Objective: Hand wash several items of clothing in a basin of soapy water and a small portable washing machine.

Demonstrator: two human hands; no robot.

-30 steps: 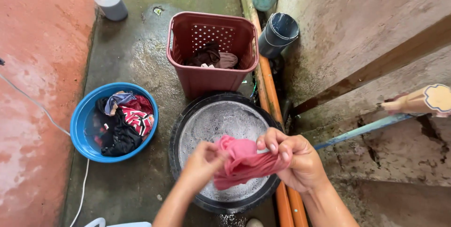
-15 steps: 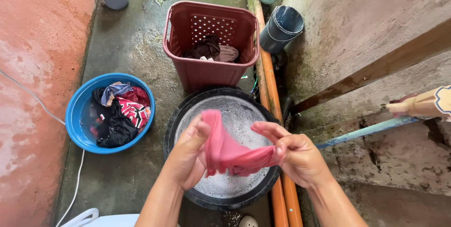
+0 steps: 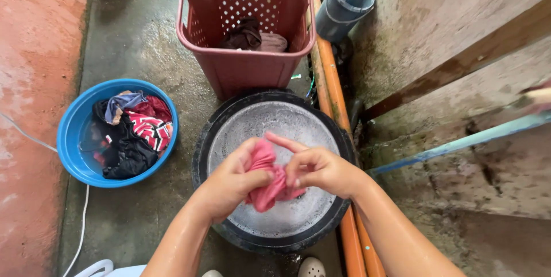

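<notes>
A wet pink cloth [image 3: 266, 188] is bunched between both of my hands above a black round basin [image 3: 202, 139] of soapy water. My left hand [image 3: 229, 182] grips the cloth's left side, thumb pressed into it. My right hand [image 3: 318, 171] grips the right side, with the index finger stretched out over the cloth. The two hands sit close together, almost touching, over the near half of the basin.
A blue bowl [image 3: 72, 151] of dark, red and grey clothes stands to the left. A maroon laundry basket [image 3: 229, 73] with brown clothes is beyond the basin. Orange pipes [image 3: 333, 93] run along a stained concrete wall on the right, beside a grey bucket [image 3: 343, 4]. A white cord [image 3: 80, 225] lies on the floor.
My hands have come together, crumpling the stretched pink cloth into a bunch lower over the basin. The view has tilted down and nearer.
</notes>
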